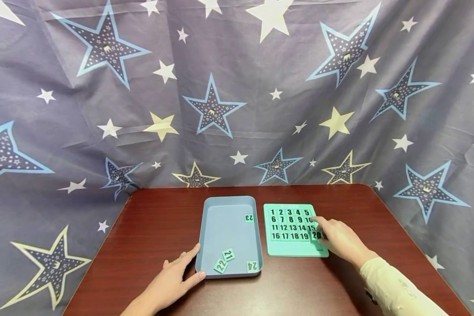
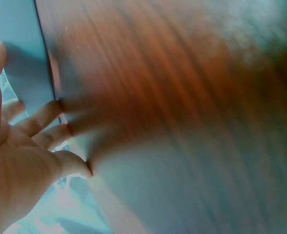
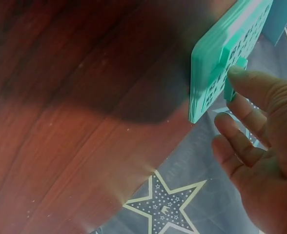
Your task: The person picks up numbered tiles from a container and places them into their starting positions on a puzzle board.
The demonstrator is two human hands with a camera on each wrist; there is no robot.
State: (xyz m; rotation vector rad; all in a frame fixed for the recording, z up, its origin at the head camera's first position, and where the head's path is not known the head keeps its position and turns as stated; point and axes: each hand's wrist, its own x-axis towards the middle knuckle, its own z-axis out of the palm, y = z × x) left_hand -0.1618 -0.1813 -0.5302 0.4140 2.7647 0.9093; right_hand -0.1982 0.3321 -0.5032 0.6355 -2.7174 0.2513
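A green number board (image 1: 292,250) lies on the table, with numbered tiles in rows from 1 up to 19. Over its lower right part my right hand (image 1: 342,242) pinches the tile marked 20 (image 1: 317,235) between thumb and fingers. That tile (image 3: 229,91) stands tilted against the board face in the right wrist view. My left hand (image 1: 173,277) touches the near left corner of a blue-grey tray (image 1: 229,228), its fingers extended along the side. Tiles 21 (image 1: 228,254) and 22 (image 1: 221,265) lie together in the tray, with 23 (image 1: 249,218) and 24 (image 1: 252,266) along its right side.
Both tray and board stand on a dark red wooden table (image 1: 162,228), side by side with a narrow gap between. A grey curtain (image 1: 237,87) printed with stars hangs behind the table's far edge and around its sides.
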